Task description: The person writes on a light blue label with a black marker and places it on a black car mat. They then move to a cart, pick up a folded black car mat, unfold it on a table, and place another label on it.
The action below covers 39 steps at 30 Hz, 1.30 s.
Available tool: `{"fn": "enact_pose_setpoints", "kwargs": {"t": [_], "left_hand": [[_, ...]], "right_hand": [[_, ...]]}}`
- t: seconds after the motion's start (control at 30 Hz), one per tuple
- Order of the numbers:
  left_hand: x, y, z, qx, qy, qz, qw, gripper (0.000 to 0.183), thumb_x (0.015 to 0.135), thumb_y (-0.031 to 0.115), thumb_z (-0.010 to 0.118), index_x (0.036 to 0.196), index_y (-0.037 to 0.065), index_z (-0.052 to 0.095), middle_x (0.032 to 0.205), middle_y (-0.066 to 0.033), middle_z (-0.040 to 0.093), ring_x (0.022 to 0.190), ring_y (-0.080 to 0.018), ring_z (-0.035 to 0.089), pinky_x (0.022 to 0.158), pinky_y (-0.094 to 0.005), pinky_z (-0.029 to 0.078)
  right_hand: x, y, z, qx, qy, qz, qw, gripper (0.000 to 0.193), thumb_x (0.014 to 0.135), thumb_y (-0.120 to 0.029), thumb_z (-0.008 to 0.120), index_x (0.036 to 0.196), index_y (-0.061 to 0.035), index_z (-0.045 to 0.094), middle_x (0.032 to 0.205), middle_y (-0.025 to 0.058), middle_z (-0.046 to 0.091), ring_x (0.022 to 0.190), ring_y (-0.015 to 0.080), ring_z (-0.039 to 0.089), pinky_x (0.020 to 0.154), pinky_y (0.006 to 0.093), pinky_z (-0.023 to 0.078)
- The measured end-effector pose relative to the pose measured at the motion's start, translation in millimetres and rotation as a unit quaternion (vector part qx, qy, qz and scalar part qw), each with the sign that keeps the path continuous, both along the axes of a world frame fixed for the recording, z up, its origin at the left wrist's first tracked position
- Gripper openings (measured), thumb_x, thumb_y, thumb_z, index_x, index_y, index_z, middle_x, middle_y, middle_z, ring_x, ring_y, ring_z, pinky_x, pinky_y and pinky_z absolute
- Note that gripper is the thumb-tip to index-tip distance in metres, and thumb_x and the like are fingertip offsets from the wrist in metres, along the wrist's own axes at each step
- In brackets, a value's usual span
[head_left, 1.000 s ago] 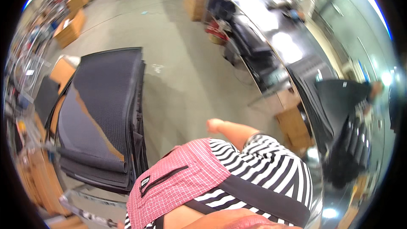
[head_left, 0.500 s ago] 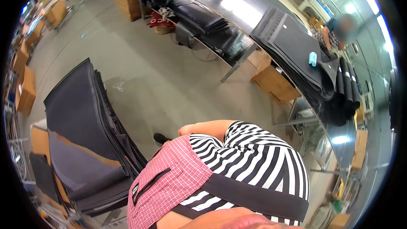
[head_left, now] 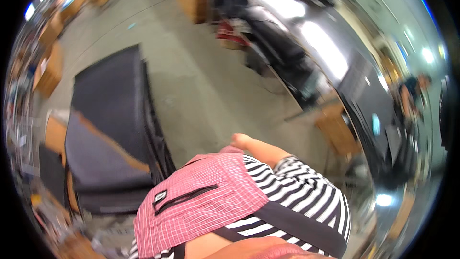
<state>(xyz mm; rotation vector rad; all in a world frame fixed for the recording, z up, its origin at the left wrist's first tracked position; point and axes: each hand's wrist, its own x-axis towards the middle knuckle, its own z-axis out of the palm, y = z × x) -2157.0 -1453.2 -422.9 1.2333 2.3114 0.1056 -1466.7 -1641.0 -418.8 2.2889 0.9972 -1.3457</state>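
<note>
My right arm comes out of a striped sleeve and reaches across in front of me. At its end my right hand [head_left: 240, 140] is small and blurred above the pink checked apron [head_left: 203, 177], with the fingers not readable. I see nothing held there. My left hand is out of view. To the left stands a thick stack of dark mat-like sheets [head_left: 112, 96], with a grey-purple piece edged in brown [head_left: 103, 151] across its near part. The hand is apart from that stack, with floor between them.
On the right, a long metal table [head_left: 326, 50] carries dark sheets [head_left: 362, 84] and a light-blue item [head_left: 376, 123]. A co-worker [head_left: 410, 97] stands beyond it. Beneath are cardboard boxes [head_left: 338, 129] and black material [head_left: 278, 43]. More boxes [head_left: 49, 69] line the far left.
My view has turned, so the sheet stack, table and boxes sit in different places, mostly farther right. The picture is more blurred. My right arm still reaches across in front of me.
</note>
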Motion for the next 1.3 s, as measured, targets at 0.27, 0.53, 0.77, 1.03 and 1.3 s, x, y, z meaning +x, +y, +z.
{"fn": "enact_pose_setpoints", "kwargs": {"t": [0.27, 0.53, 0.77, 1.03, 1.3], "left_hand": [[26, -115, 48, -0.040, 0.085, 0.227, 0.969, 0.051, 0.085, 0.026, 0.064, 0.118, -0.010, 0.048, 0.106, -0.0289, 0.060, 0.099, -0.0424, 0.060, 0.086, -0.0471, 0.046], [92, -216, 68, -0.066, 0.105, 0.395, 0.910, 0.051, 0.084, 0.025, 0.068, 0.120, -0.006, 0.048, 0.111, -0.0278, 0.060, 0.104, -0.0429, 0.059, 0.088, -0.0471, 0.045], [105, -218, 62, -0.037, 0.184, 0.404, 0.895, 0.055, 0.089, 0.033, 0.064, 0.133, 0.009, 0.040, 0.112, -0.0225, 0.063, 0.102, -0.0413, 0.061, 0.087, -0.0489, 0.048], [125, -198, 77, -0.111, 0.167, 0.452, 0.869, 0.063, 0.090, 0.034, 0.061, 0.143, 0.017, 0.032, 0.120, -0.0182, 0.060, 0.107, -0.0397, 0.059, 0.089, -0.0492, 0.047], [126, -216, 67, -0.138, 0.285, 0.341, 0.885, 0.063, 0.093, 0.028, 0.057, 0.147, 0.016, 0.026, 0.147, -0.0143, 0.034, 0.131, -0.0355, 0.039, 0.107, -0.0462, 0.035]], "right_hand": [[102, 82, -94, -0.167, 0.033, 0.302, 0.938, 0.047, 0.090, -0.046, 0.051, 0.110, -0.0089, 0.070, 0.124, 0.0190, 0.061, 0.117, 0.0312, 0.058, 0.099, 0.0397, 0.046], [141, 310, -121, -0.046, -0.043, 0.469, 0.881, 0.045, 0.087, -0.037, 0.058, 0.115, -0.0024, 0.065, 0.117, 0.0202, 0.065, 0.109, 0.0321, 0.062, 0.094, 0.0401, 0.050], [14, 470, -97, 0.120, 0.035, 0.323, 0.938, 0.043, 0.083, -0.027, 0.069, 0.118, -0.0039, 0.062, 0.107, 0.0152, 0.069, 0.099, 0.0284, 0.066, 0.085, 0.0375, 0.052], [-37, 484, -148, 0.073, 0.121, 0.422, 0.896, 0.047, 0.081, -0.032, 0.069, 0.116, -0.0027, 0.061, 0.107, 0.0169, 0.069, 0.101, 0.0306, 0.065, 0.089, 0.0390, 0.051], [-11, 534, -165, 0.008, 0.066, 0.420, 0.905, 0.048, 0.079, -0.035, 0.071, 0.115, -0.0029, 0.064, 0.109, 0.0171, 0.068, 0.101, 0.0312, 0.066, 0.088, 0.0382, 0.052]]}}
